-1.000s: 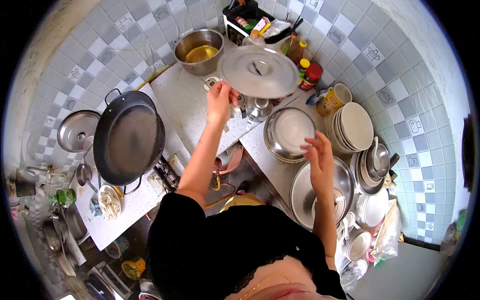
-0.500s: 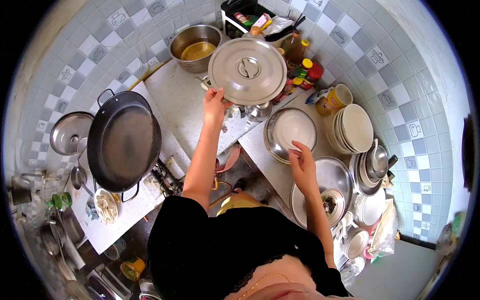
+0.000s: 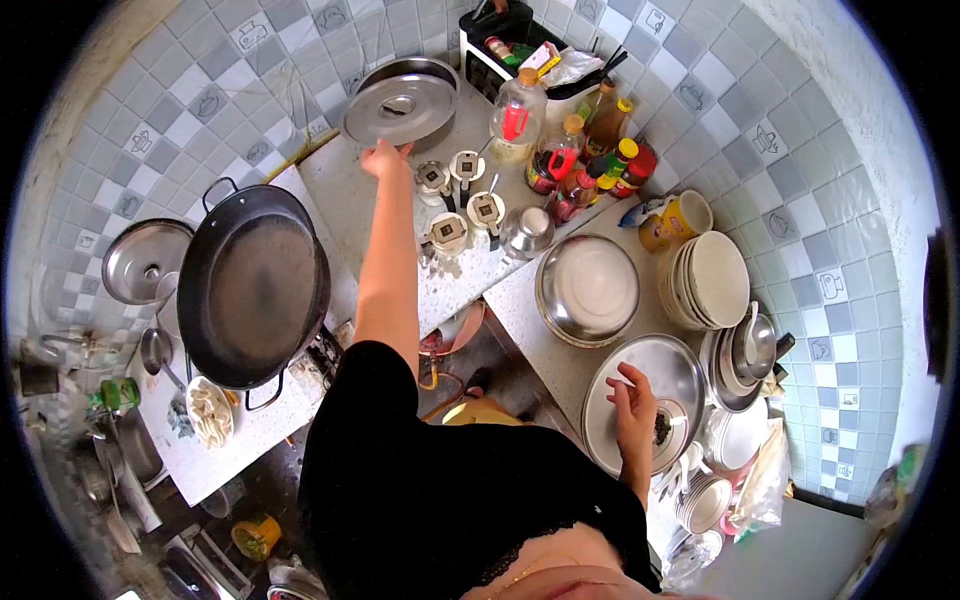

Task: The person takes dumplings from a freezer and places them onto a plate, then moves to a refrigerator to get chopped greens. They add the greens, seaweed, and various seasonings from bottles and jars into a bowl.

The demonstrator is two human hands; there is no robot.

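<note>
My left hand [image 3: 385,158] grips the near edge of a round metal pot lid [image 3: 398,115], arm stretched to the back of the counter. The lid is slightly tilted and overlaps the mouth of a steel pot [image 3: 432,66], whose far rim shows behind it. Over a wide metal tray [image 3: 652,356] on the right, my right hand [image 3: 632,405] hovers empty, fingers loosely bent and apart. Beside it in the tray sits a small bowl [image 3: 681,425] with dark food. Just beyond the tray lies a round metal dish [image 3: 590,287].
Seasoning jars [image 3: 447,231] and oil and sauce bottles [image 3: 556,160] stand right of the pot. A big black pan [image 3: 252,290] occupies the left. Stacked bowls [image 3: 718,280] line the right wall, near a yellow tub [image 3: 683,219].
My left hand has carried the lid left and away from me, over the pot, uncovering the jars and bottles. My right hand has drawn back from the metal dish to above the tray.
</note>
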